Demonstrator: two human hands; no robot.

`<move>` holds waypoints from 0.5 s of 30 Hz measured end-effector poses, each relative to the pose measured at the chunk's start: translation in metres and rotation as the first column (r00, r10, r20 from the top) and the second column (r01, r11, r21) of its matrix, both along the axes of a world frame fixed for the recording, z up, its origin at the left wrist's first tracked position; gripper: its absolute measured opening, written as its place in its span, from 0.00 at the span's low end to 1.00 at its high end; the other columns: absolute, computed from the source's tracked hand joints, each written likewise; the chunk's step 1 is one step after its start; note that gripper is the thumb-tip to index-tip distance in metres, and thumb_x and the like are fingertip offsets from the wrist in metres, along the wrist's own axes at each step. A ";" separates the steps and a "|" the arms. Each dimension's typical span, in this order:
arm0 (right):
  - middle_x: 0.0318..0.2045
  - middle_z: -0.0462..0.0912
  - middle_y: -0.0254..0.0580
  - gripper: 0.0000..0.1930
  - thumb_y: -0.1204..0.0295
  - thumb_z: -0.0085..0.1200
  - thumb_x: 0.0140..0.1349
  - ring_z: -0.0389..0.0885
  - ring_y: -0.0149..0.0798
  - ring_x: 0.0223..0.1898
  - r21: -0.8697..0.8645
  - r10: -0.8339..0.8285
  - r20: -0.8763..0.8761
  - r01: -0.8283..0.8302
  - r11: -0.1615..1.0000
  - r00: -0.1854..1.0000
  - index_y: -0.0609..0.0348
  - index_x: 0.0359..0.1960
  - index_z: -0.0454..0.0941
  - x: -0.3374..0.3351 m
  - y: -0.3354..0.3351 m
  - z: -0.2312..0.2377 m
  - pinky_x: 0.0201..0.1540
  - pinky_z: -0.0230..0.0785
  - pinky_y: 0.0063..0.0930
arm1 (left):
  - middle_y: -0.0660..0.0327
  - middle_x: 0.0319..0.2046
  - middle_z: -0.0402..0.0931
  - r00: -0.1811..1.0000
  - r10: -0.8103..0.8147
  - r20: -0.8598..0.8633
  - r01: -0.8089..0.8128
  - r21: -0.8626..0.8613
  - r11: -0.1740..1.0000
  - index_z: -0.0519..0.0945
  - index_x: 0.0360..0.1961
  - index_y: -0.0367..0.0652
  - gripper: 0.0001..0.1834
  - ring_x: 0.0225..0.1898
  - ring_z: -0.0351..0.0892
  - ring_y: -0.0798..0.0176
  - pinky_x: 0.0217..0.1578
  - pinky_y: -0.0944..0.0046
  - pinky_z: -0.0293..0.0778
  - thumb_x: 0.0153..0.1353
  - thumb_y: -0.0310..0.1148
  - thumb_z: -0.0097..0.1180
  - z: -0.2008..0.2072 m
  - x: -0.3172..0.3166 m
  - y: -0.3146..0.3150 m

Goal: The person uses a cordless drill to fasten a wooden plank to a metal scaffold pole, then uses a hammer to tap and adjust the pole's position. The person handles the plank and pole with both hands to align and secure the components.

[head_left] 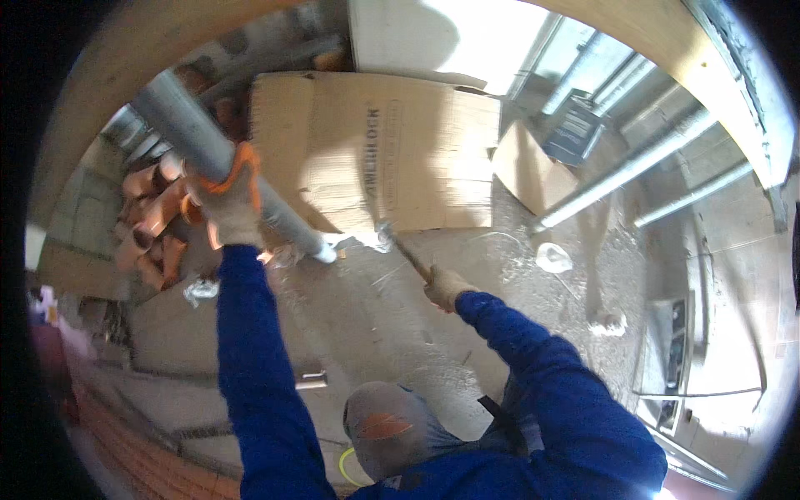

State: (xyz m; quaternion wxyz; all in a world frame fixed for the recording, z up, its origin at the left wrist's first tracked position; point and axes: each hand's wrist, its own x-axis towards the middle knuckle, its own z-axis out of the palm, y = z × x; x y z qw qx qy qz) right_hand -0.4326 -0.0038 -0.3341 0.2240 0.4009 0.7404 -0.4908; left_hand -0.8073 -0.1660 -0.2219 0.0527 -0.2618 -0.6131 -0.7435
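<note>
My left hand (227, 204), in a pale work glove with orange along the thumb and fingers, is closed around a thick grey pipe (287, 223). The pipe slants from the upper left down to a whitish end just above the concrete floor. To the right, my right hand (447, 287), also gloved, is closed on a thin stick-like handle (412, 257). That handle points up and left toward crumpled clear plastic (382, 237) at the near edge of a flat cardboard box (425, 158). What is at the handle's far end cannot be made out.
Orange pipe fittings (154, 208) are heaped left of my left hand. Metal poles (625, 171) stand at the right, near a loose cardboard flap (531, 167) and a dark box (575, 129). A white plastic scrap (553, 258) lies on the floor. My bent knee (387, 421) is below.
</note>
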 end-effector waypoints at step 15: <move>0.51 0.83 0.56 0.23 0.58 0.41 0.71 0.83 0.54 0.52 0.438 0.022 0.315 -0.166 0.884 0.949 0.56 0.61 0.74 0.187 0.156 -0.007 0.53 0.73 0.55 | 0.54 0.43 0.78 0.985 0.034 0.169 -0.041 0.036 0.999 0.75 0.47 0.33 0.19 0.44 0.79 0.57 0.50 0.55 0.78 0.54 0.22 0.67 0.039 0.007 -0.011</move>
